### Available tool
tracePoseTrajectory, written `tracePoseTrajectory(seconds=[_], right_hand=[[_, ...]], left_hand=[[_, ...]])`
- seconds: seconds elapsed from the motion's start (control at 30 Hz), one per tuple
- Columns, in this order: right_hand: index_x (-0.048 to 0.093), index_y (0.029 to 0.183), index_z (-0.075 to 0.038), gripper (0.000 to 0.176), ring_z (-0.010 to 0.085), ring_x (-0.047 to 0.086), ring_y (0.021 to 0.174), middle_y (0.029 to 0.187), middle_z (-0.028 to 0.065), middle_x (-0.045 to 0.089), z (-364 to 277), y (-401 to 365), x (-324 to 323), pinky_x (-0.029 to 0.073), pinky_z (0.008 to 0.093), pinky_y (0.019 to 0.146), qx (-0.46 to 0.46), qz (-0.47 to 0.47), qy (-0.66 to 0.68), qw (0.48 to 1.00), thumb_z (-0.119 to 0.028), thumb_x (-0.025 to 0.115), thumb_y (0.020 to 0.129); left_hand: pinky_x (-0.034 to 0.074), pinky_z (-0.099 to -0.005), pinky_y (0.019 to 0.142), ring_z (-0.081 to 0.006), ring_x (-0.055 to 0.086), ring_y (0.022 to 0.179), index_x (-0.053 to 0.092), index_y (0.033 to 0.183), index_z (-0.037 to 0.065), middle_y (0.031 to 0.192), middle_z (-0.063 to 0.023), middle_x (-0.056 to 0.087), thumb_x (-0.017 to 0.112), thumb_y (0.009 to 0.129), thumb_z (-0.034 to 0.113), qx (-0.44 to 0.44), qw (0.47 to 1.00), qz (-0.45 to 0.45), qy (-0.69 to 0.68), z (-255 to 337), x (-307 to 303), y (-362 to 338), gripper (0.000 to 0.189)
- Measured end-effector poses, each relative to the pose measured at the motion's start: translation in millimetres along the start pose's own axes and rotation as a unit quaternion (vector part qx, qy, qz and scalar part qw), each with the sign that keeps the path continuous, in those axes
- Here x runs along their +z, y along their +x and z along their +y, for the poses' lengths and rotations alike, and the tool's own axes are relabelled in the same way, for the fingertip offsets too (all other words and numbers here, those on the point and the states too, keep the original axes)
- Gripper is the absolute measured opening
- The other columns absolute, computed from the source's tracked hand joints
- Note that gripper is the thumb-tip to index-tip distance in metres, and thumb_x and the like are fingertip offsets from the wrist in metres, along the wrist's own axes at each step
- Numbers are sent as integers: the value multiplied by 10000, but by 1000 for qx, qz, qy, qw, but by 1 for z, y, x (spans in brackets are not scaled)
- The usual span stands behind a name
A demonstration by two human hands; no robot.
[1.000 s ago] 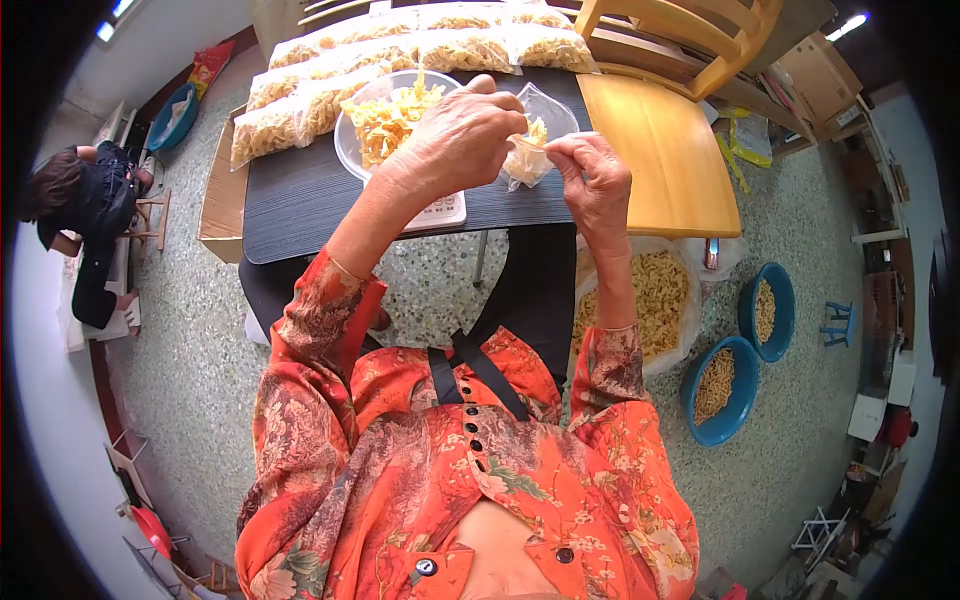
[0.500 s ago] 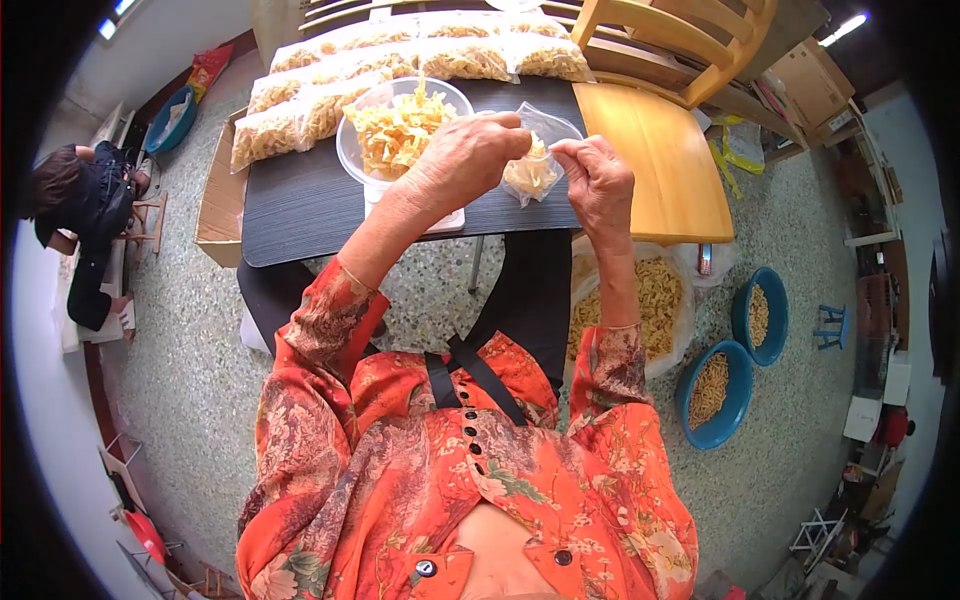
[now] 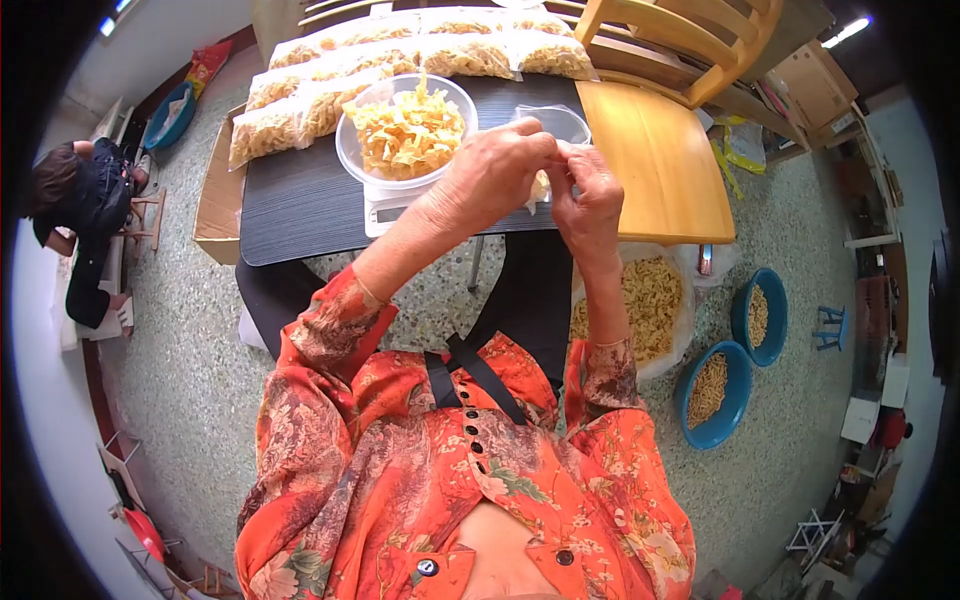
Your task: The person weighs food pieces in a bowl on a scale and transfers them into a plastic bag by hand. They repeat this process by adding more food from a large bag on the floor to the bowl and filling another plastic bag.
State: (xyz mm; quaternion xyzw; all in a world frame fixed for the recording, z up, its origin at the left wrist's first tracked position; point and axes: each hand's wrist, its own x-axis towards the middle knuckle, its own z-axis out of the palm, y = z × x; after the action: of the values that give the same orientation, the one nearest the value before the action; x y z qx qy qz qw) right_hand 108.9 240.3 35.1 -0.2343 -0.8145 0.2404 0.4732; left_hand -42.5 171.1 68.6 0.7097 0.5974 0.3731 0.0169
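My left hand and my right hand meet above the dark table, fingers pinched on a clear plastic bag. Part of the bag shows beyond my fingertips, and a few pale dried pieces in it peek out between my hands. Most of the bag is hidden behind my fingers. To the left, a clear round tub full of pale yellow dried strips rests on a white scale. My left forearm passes in front of the scale's right part.
Several filled clear bags lie in rows at the table's back. A wooden chair adjoins on the right. Below it stand a large open bag of dried pieces and two blue basins. Another person sits at far left.
My hands have come together, the right moving left and slightly down, the left moving right. The bag is now more covered by my fingers, and more of the scale shows.
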Motion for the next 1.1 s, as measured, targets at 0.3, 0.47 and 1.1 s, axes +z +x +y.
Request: tracePoseTrajectory(seconds=[0.3, 0.47, 1.1], right_hand=[[719, 943, -20, 89, 242, 683, 898, 951, 111, 698, 43, 22, -22, 554, 324, 781, 17, -49, 121, 991, 19, 705, 865], [704, 1073, -43, 221, 233, 692, 926, 1103, 115, 703, 3, 22, -33, 567, 322, 761, -44, -21, -64, 997, -4, 726, 857], [722, 967, -7, 124, 281, 673, 755, 852, 135, 688, 1, -4, -4, 537, 351, 689, -11, -8, 8, 1000, 2, 743, 846]], left_hand=[[544, -427, 791, -324, 689, 893, 706, 987, 38, 997, -77, 674, 633, 871, 2, 90, 976, -178, 90, -24, -33, 15, 142], [544, -436, 714, -341, 684, 829, 708, 949, 42, 897, -107, 655, 649, 888, 64, 77, 987, -130, 60, -21, -24, 11, 88], [530, -441, 689, -372, 653, 828, 567, 969, 37, 911, -145, 615, 573, 884, 3, 53, 998, -15, -17, -8, -4, -6, 92]])
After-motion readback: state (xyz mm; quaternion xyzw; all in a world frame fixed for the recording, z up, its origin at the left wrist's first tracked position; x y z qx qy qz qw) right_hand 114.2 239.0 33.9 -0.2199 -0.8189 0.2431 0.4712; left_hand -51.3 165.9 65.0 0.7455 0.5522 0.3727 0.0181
